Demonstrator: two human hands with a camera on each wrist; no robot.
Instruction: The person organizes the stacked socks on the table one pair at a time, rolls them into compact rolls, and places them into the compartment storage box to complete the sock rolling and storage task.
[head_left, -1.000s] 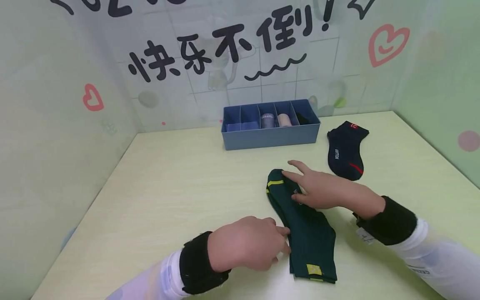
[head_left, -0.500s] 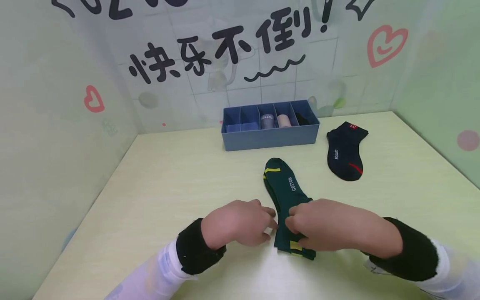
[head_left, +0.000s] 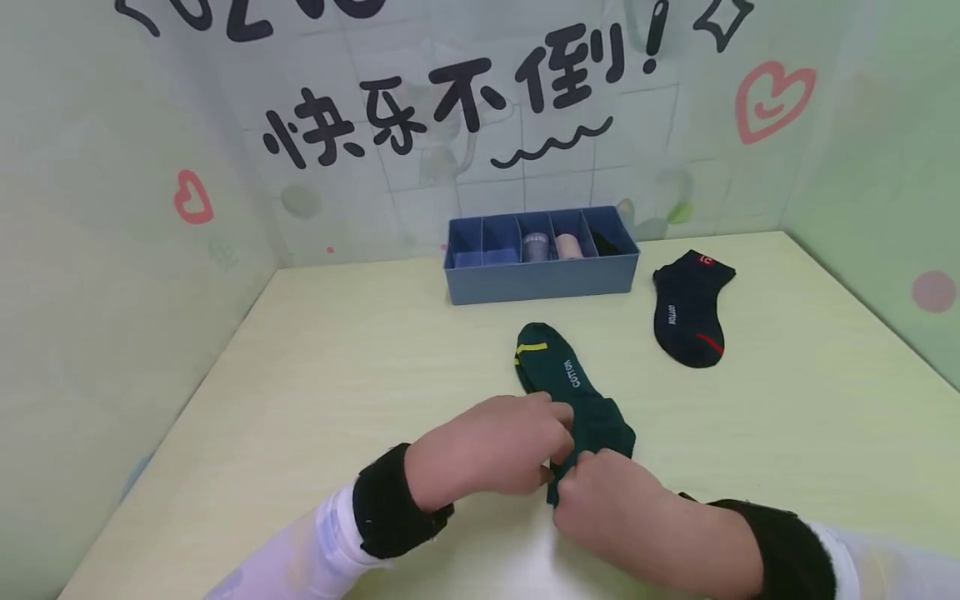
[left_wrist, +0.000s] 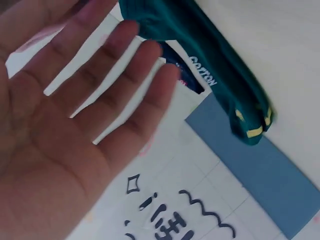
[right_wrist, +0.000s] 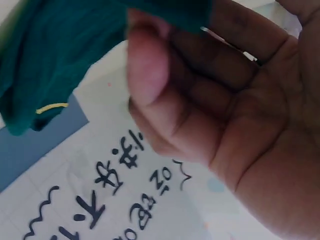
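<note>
A pair of dark green socks (head_left: pixel 573 379) lies on the table, toes pointing away, with yellow toe stripes and white "COTTON" lettering. My right hand (head_left: pixel 630 517) grips the cuff end with curled fingers; in the right wrist view, green fabric (right_wrist: pixel 60 55) runs into the bent fingers. The cuff itself is mostly hidden behind that hand. Against the left edge of the socks, at mid-length, is my left hand (head_left: pixel 498 442). Its fingers (left_wrist: pixel 135 115) look extended and spread in the left wrist view, the socks passing beyond their tips.
A blue divided box (head_left: pixel 540 283) stands against the back wall. Its compartments hold a grey-lilac roll (head_left: pixel 536 247), a pink roll (head_left: pixel 568 247) and something black (head_left: pixel 604 243). Navy socks (head_left: pixel 686 312) with red marks lie at the right. Printed walls border the table (head_left: pixel 352 350).
My right hand has moved from the toe half down to the cuff and now grips it. The socks have shifted left, and the left hand now overlaps their edge.
</note>
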